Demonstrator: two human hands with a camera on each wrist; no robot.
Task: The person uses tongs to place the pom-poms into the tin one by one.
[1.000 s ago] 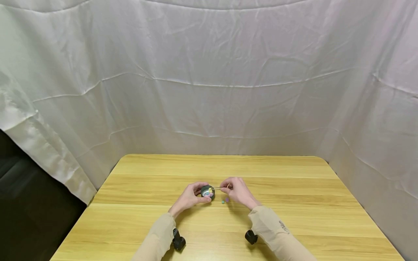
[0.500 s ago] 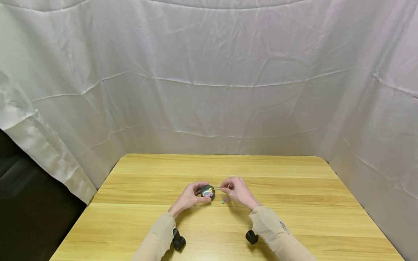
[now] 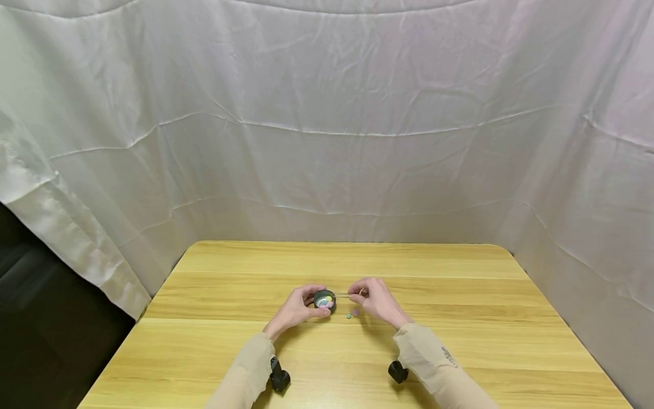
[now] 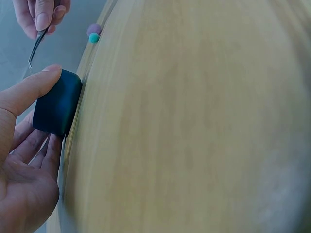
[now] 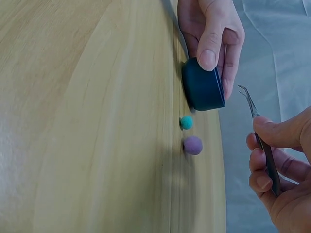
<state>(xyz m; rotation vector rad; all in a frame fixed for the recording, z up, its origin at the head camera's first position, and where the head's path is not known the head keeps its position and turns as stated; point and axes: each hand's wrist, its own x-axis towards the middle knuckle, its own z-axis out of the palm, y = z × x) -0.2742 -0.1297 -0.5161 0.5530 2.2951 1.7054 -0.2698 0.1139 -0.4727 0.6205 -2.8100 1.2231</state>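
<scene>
My left hand (image 3: 295, 308) holds a small dark round bowl (image 5: 201, 88) on the table, thumb on the near side and fingers round the far side. Several pom-poms (image 3: 326, 305), pink, yellow and blue among them, lie inside it. In the right wrist view, my right hand (image 5: 286, 165) pinches a pair of tweezers (image 5: 270, 167) with bent tips. Those tips are slightly apart, with nothing between them, just right of the bowl and above the table. A teal pom-pom (image 5: 186, 122) and a larger purple pom-pom (image 5: 193, 145) sit on the table to the bowl's right.
The wooden table (image 3: 327, 358) spreads round both hands. Pale curtains (image 3: 327, 170) hang behind it and at its sides. A black surface (image 3: 46, 318) lies beyond its left edge. Each wrist carries a black camera (image 3: 280, 379).
The tweezers and my right hand have drawn a little to the right, out of the bowl. The yellow pom-pom at their tips now lies in the bowl. My left hand has stayed put.
</scene>
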